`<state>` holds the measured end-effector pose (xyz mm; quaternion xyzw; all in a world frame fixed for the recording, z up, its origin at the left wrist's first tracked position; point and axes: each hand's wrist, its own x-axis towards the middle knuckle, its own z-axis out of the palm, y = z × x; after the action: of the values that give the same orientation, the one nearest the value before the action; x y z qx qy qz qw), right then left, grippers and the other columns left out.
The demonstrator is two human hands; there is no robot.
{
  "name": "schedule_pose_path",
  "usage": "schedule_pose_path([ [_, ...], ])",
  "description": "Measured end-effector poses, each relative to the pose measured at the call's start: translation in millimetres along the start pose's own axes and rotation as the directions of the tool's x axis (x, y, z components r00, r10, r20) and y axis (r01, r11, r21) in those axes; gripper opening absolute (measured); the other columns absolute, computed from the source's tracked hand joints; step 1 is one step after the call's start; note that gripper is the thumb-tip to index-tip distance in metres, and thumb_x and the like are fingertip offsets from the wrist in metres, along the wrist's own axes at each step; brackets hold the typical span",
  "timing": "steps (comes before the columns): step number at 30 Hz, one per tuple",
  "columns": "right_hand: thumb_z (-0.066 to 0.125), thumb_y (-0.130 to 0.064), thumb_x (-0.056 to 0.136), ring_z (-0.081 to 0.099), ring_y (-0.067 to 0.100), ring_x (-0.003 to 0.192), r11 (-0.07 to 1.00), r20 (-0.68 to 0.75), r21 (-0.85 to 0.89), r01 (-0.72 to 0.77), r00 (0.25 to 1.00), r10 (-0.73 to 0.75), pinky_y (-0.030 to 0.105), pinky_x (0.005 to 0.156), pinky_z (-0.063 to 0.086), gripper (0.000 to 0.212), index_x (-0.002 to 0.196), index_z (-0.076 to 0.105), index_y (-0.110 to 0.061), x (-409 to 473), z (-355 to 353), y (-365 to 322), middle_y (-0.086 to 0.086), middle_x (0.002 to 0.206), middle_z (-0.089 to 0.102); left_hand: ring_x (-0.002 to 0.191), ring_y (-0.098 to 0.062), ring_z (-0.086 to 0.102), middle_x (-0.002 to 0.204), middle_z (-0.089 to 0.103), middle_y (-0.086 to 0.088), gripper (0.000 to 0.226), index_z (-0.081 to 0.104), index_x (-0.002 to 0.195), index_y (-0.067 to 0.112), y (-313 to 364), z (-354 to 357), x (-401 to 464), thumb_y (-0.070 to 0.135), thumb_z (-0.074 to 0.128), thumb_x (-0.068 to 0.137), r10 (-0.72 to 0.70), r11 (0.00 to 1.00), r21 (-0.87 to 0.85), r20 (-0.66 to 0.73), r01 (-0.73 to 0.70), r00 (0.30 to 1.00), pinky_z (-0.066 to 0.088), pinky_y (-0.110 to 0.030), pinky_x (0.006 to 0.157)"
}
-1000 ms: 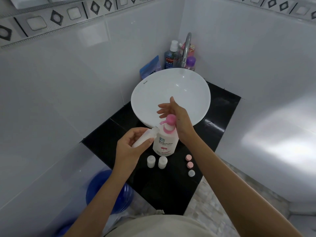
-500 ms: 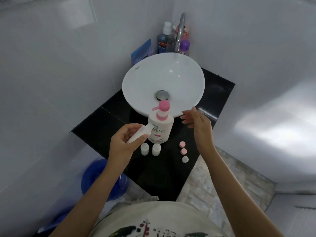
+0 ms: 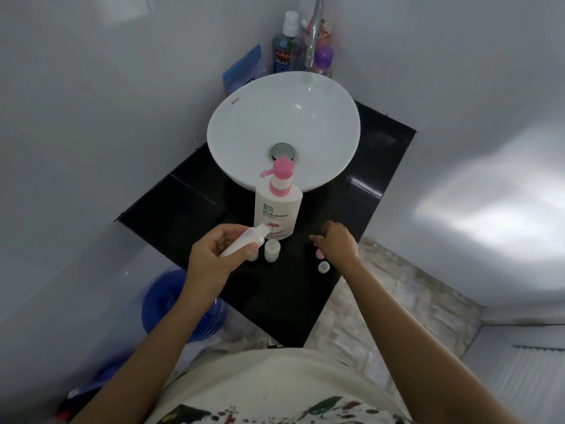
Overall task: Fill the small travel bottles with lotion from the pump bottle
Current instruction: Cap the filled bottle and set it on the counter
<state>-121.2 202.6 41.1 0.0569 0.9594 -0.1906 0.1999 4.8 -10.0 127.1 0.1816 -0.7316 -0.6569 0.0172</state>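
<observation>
White travel bottle [image 3: 244, 241] gripped in left hand [image 3: 211, 258]; right hand [image 3: 337, 243] (loosely curled, empty) dropped from pump [image 3: 279, 171] to caps [image 3: 323, 266]

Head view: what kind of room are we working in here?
Most likely a small home bathroom: a white basin with a tap on a black counter, tiled walls, and a mouthwash bottle behind the basin.

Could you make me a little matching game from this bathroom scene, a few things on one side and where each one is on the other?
Things:
1. pump bottle
2. open travel bottle
3. white cap
4. mouthwash bottle

Places:
A. behind the basin, by the wall
B. held in the left hand
C. on the black counter, just in front of the basin
D. on the counter beside the right hand

Pairs: 1-C, 2-B, 3-D, 4-A
</observation>
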Motion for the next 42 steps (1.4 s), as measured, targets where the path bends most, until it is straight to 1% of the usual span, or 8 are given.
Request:
schedule_pose_path([
  [8,0.056,-0.026,0.091,0.067,0.020,0.068,0.998,0.073,0.054,-0.037,0.997,0.033,0.032,0.066,0.054,0.014,0.090,0.057,-0.012,6,8,1,0.008,0.078,0.069,0.085,0.007,0.064,0.098,0.067,0.009,0.026,0.064,0.098,0.024,4,3,-8,0.006,0.070,0.079,0.014,0.999,-0.045,0.031,-0.012,0.999,0.050,-0.007,0.065],
  [13,0.051,-0.022,0.091,0.068,0.017,0.067,0.967,0.037,0.256,0.019,0.999,-0.030,0.025,0.058,0.050,0.012,0.098,0.059,-0.015,-9,-6,-3,0.006,0.084,0.067,0.086,0.009,0.063,0.099,0.067,0.009,0.026,0.065,0.100,0.021,3,6,-8,0.006,0.070,0.079,0.020,0.999,-0.045,0.051,-0.018,0.999,0.049,-0.006,0.066],
  [16,0.062,-0.025,0.087,0.063,0.010,0.071,0.879,-0.026,0.470,0.088,0.996,-0.085,0.016,0.058,0.044,0.016,0.100,0.063,-0.017,-34,-26,-9,0.000,0.091,0.067,0.088,0.006,0.064,0.100,0.068,0.007,0.026,0.066,0.102,0.018,2,9,-7,0.007,0.072,0.079,0.016,0.999,-0.052,0.062,-0.013,0.998,0.050,-0.007,0.066],
  [21,0.069,-0.020,0.082,0.066,0.010,0.070,0.650,0.015,0.737,0.184,0.957,-0.289,0.025,0.074,0.054,0.020,0.101,0.068,-0.015,-88,-64,-24,0.002,0.087,0.074,0.095,-0.004,0.065,0.104,0.068,0.004,0.028,0.066,0.104,0.015,0,13,-5,0.008,0.073,0.077,-0.004,0.998,-0.066,0.104,0.011,0.995,0.052,-0.010,0.072],
  [25,0.066,-0.011,0.082,0.067,0.006,0.076,0.640,0.022,0.714,0.284,0.904,-0.426,0.014,0.071,0.051,0.024,0.106,0.068,-0.014,-107,-71,-32,0.000,0.094,0.072,0.100,-0.009,0.065,0.104,0.069,0.006,0.029,0.067,0.101,0.019,0,18,-6,0.009,0.074,0.075,0.008,0.998,-0.067,0.136,0.001,0.991,0.053,-0.014,0.074],
  [31,0.067,-0.010,0.083,0.068,0.011,0.091,0.676,0.006,0.615,0.406,0.855,-0.519,0.024,0.085,0.054,0.027,0.109,0.068,-0.018,-109,-72,-31,-0.002,0.102,0.071,0.106,-0.012,0.063,0.106,0.069,0.003,0.029,0.068,0.102,0.020,-1,20,-9,0.011,0.075,0.075,0.053,0.998,-0.026,0.171,-0.049,0.984,0.054,-0.024,0.083],
  [38,0.059,-0.038,0.086,0.059,0.009,0.059,0.828,0.066,0.446,0.339,0.911,-0.408,0.023,0.069,0.052,0.022,0.087,0.067,-0.018,-112,-71,-43,-0.003,0.071,0.067,0.106,-0.009,0.061,0.108,0.068,0.005,0.028,0.068,0.102,0.021,1,18,-13,0.012,0.074,0.076,0.081,0.997,-0.010,0.172,-0.081,0.982,0.052,-0.012,0.080],
  [42,0.056,-0.045,0.085,0.064,0.013,0.067,0.795,0.062,0.466,0.389,0.882,-0.468,0.027,0.072,0.056,0.026,0.102,0.060,-0.025,-115,-77,-41,-0.002,0.085,0.068,0.106,-0.009,0.062,0.107,0.069,0.006,0.028,0.068,0.102,0.020,3,17,-14,0.013,0.074,0.076,0.095,0.995,-0.037,0.186,-0.090,0.978,0.054,-0.017,0.082],
])
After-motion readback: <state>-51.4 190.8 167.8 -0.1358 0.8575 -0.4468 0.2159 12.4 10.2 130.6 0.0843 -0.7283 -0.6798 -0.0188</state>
